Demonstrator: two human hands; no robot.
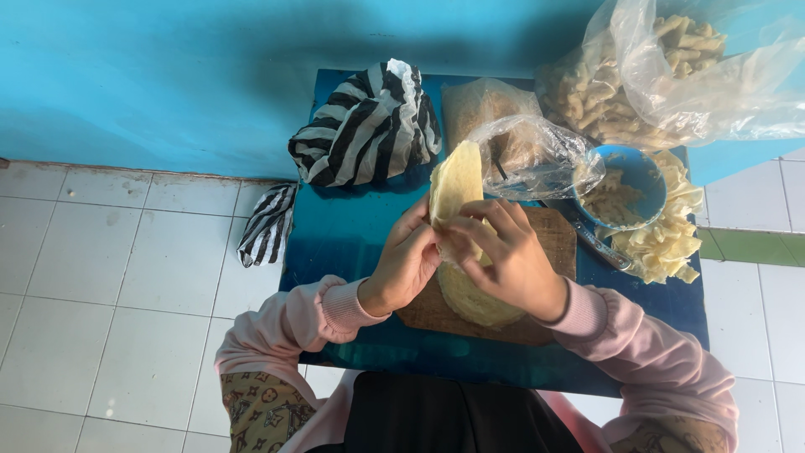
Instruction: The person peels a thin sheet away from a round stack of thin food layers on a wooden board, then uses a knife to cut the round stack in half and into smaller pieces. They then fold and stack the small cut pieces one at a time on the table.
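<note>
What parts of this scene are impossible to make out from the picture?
Head view only:
- Wooden board: mostly covered by the hands and the stack of pale discs.
- Left hand and right hand: fingertips hidden behind the folded disc.
- Striped bag: opaque, contents unseen.
- Large clear bag: cut off by the top and right edges.
- Blue bowl: contents blurred, partly behind plastic.

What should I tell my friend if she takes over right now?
Left hand and right hand both grip a pale folded sheet, held upright over the wooden board.
A stack of round sheets lies on the board.
Cut strips sit heaped around the blue bowl, with a knife beside it.
Done: many strips cut. Left: the held sheet and the stack are uncut.
</note>
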